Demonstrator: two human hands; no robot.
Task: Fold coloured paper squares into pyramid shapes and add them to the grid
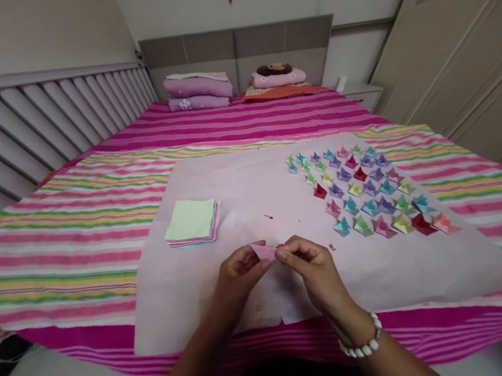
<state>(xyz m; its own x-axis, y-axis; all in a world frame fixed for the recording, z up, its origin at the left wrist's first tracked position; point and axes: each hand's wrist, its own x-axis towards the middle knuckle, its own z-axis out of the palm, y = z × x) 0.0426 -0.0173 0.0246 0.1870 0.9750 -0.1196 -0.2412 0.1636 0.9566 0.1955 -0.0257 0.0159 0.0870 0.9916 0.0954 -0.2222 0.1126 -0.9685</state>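
A small folded piece of pink paper (264, 252) is held between my two hands, above the near part of a pale sheet (240, 180). My left hand (243, 268) pinches its left side between thumb and fingers. On the right side, the thumb and forefinger of my right hand (307, 261) grip the paper's other end. Left of my hands lies a stack of square paper (191, 220) with a light green sheet on top. To the right, several small folded paper boats (362, 224) in many colours stand in loose rows.
A tiny red-tipped item (269, 216) and a small red scrap (332, 247) lie on the sheet near my hands. Beneath is a striped bedspread (75, 237). Folded bedding (198, 89) is piled at the headboard (237, 43), and a slatted rail (50, 123) runs along the left.
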